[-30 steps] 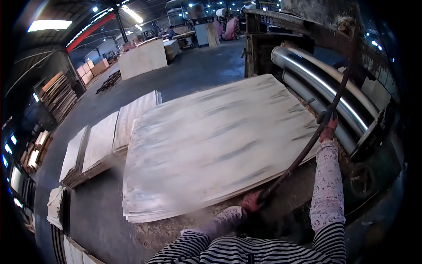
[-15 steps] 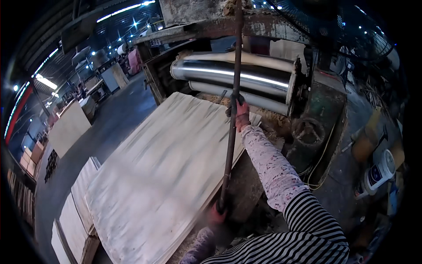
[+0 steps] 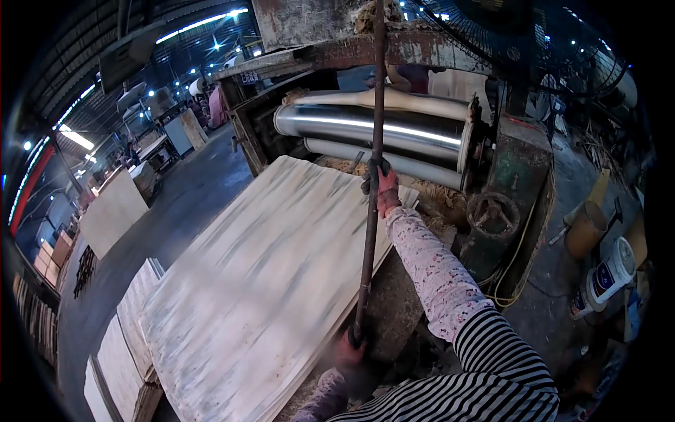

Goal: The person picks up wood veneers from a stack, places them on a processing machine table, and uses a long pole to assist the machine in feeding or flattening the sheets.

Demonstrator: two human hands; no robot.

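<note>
A broad stack of pale, grey-streaked sheets [image 3: 281, 260] lies before a shiny roller [image 3: 415, 135]. Across both in view runs a long, slim, dark-brown pole [image 3: 368, 260], the gloved right hand [image 3: 385, 188] gripping it partway up, the left hand [image 3: 349, 349] clasping its lower end.

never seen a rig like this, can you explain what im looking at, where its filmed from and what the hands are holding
There's no robot: a person wears a wide fisheye camera on their head, looking down, so straight edges bend. The left hand, low in the picture, and the right hand, farther up, both grip a long dark pole. Beside it lies a stack of large, pale, grey-streaked sheets. Beyond stands a machine with a shiny metal roller.
</note>
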